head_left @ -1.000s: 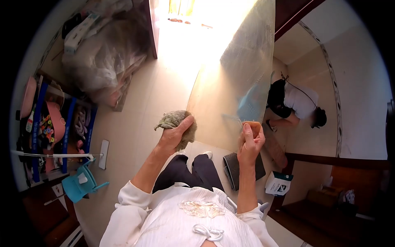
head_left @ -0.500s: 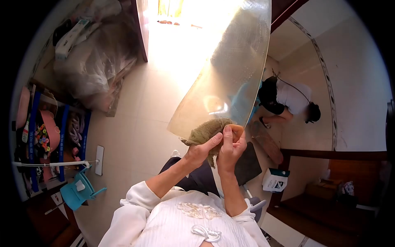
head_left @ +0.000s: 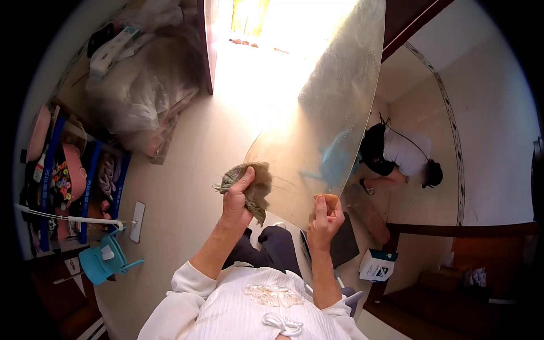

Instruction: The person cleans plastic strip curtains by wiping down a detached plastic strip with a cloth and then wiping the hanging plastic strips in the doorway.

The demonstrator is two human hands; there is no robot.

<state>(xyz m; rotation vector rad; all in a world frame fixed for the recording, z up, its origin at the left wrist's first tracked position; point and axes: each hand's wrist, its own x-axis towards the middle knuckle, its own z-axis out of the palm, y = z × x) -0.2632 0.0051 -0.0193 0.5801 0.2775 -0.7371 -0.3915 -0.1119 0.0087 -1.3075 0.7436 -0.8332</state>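
A large clear plastic sheet [head_left: 289, 190] hangs before me, with faint streaks and water drops on it. My left hand [head_left: 235, 204] is closed on a green-brown cloth [head_left: 260, 180] at the sheet's lower left edge, thumb on top. Part of the cloth spreads over the sheet there, and a loose end dangles below. At the lower right corner, my right hand [head_left: 324, 226] pinches the sheet's edge between thumb and curled fingers. Something blue shows blurred through the plastic.
Another person [head_left: 396, 150] bends low on the right, beyond the sheet. On the left are a teal chair [head_left: 105, 259], a shelf with blue strips [head_left: 93, 192] and a plastic-wrapped pile [head_left: 141, 85]. A white and green bag [head_left: 377, 265] stands at right.
My left hand has moved left with the cloth, away from my right hand, and the cloth has opened out. My right hand has shifted slightly down, still on the sheet's corner.
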